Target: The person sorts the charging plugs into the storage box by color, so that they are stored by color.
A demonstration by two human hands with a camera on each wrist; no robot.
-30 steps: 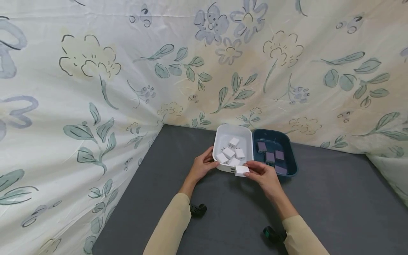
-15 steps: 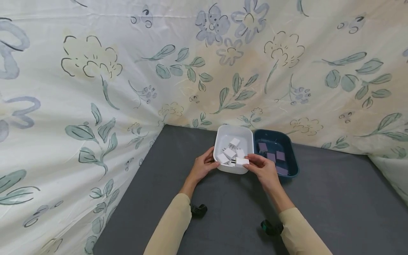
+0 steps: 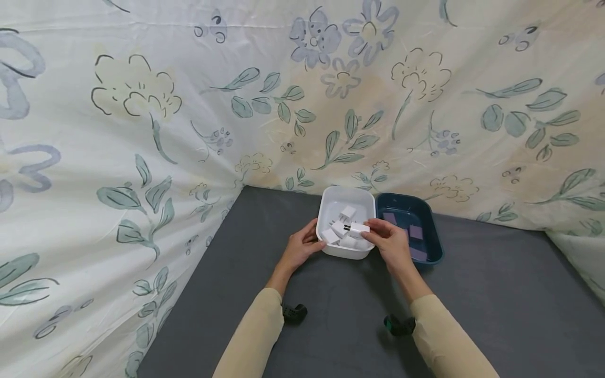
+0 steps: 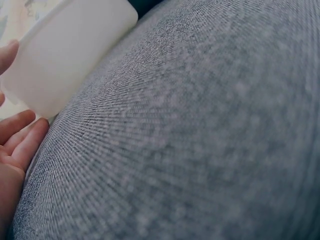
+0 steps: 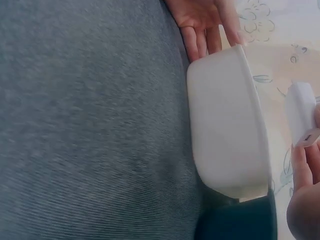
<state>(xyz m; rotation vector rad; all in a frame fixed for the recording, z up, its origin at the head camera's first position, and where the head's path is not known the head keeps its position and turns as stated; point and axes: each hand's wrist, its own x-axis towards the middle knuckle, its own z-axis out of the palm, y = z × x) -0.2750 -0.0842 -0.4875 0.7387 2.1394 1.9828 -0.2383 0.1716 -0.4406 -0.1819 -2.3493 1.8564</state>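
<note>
My right hand (image 3: 392, 245) pinches a white USB charger plug (image 3: 360, 230) between thumb and fingers, above the front right part of a white plastic bin (image 3: 347, 253). The plug's two dark prongs point left. In the right wrist view the charger plug (image 5: 300, 107) shows a port at its end, above the bin's rim. My left hand (image 3: 299, 247) holds the bin by its front left corner, thumb at the front and fingers along the side. Several white charger plugs (image 3: 333, 235) lie jumbled inside the bin, partly hidden behind the held one.
A dark blue bin (image 3: 436, 236) stands against the white one's right side, with several purple charger plugs (image 3: 416, 232) in it. Both sit on a dark grey cloth-covered table (image 3: 227, 294). Flowered fabric (image 3: 264, 131) hangs close behind the bins.
My right hand has lifted the charger plug from in front of the white bin's front wall to over its contents. My left hand has stayed at the bin's corner.
</note>
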